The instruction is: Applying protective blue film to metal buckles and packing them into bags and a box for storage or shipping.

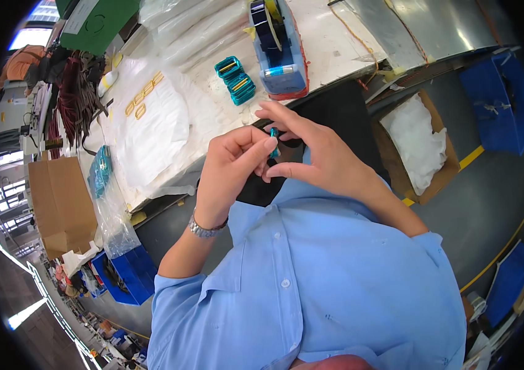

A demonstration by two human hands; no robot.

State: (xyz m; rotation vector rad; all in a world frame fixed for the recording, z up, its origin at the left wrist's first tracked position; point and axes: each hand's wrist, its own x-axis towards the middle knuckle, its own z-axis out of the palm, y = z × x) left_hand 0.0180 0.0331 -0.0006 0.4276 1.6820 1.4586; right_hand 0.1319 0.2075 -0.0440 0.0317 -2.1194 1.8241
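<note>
My left hand pinches a small teal piece between thumb and fingers, above the table's near edge. Most of that piece is hidden by the fingers. Close on its other side is my right hand, thumb and fingers spread apart and curved around the piece; I see nothing held in it. Beyond the hands, teal film-wrapped pieces with gold bars lie on the table beside a blue tape dispenser. Several gold-coloured frames lie in a row on a white sheet to the left.
Clear plastic bags cover the table's far side. At its left edge hangs a bag with teal pieces, near a cardboard box and a blue bin. To the right stand a carton with white material and another blue bin.
</note>
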